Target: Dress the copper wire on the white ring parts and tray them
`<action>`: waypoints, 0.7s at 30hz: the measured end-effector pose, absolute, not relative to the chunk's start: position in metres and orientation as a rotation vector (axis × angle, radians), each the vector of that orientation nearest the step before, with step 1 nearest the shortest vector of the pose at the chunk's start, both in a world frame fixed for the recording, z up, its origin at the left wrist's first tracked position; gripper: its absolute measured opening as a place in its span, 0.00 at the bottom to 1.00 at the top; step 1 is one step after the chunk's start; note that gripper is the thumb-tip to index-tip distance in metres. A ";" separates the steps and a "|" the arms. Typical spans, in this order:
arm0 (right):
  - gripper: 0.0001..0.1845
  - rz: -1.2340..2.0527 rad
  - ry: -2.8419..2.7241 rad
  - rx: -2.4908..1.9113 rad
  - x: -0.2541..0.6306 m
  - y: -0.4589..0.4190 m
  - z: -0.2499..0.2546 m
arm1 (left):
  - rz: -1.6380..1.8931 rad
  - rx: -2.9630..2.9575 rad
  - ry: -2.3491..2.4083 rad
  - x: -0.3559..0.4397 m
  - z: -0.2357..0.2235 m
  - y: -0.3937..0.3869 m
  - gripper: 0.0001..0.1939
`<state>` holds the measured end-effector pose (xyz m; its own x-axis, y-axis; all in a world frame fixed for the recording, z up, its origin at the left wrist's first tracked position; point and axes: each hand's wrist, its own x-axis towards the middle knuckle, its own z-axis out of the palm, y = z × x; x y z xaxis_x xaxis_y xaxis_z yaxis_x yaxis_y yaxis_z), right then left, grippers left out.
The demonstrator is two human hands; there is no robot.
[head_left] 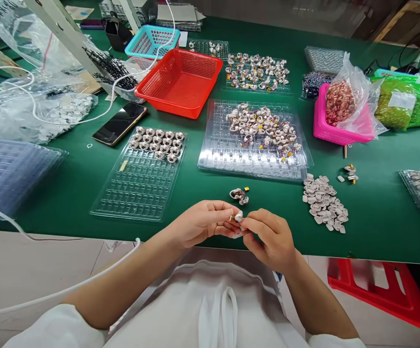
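Observation:
My left hand [202, 222] and my right hand [269, 237] meet above the near edge of the green table [376, 212], fingers pinched together on one small white part with a yellow bit [237, 217]. Just beyond them lies a single coil part [239, 195] with a tiny yellow piece beside it. A clear tray [137, 191] at left holds finished round parts [157, 144] in its far rows. A second clear tray [227, 157] ahead carries a heap of coil parts [264, 128]. A pile of small white caps [324, 203] lies to the right.
A red basket [181, 82] and a teal basket [152, 41] stand behind, with a black phone [120, 123] to their left. A pink basket [331, 123] holds a bag of copper coils. Stacked clear trays [7, 174] sit far left. A red stool [380, 290] stands below right.

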<state>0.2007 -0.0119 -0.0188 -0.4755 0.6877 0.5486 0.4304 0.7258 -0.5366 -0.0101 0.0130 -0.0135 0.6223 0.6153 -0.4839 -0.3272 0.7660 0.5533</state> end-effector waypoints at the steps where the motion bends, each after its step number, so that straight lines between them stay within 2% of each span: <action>1: 0.14 0.409 -2.170 -0.836 0.201 -0.011 -0.019 | 0.543 0.447 0.717 -0.011 -0.014 0.014 0.12; 8: 0.15 0.329 -2.325 -0.780 0.203 -0.007 -0.014 | 0.417 0.492 0.739 -0.017 -0.008 0.021 0.07; 21: 0.12 0.187 -2.428 -0.810 0.211 -0.006 -0.010 | 0.514 0.469 0.780 -0.004 -0.005 0.015 0.09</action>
<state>0.2115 -0.0060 -0.0103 -0.6556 0.5889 0.4726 0.5096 0.8069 -0.2987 -0.0038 0.0152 -0.0053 0.6021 0.5925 -0.5352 -0.2589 0.7790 0.5711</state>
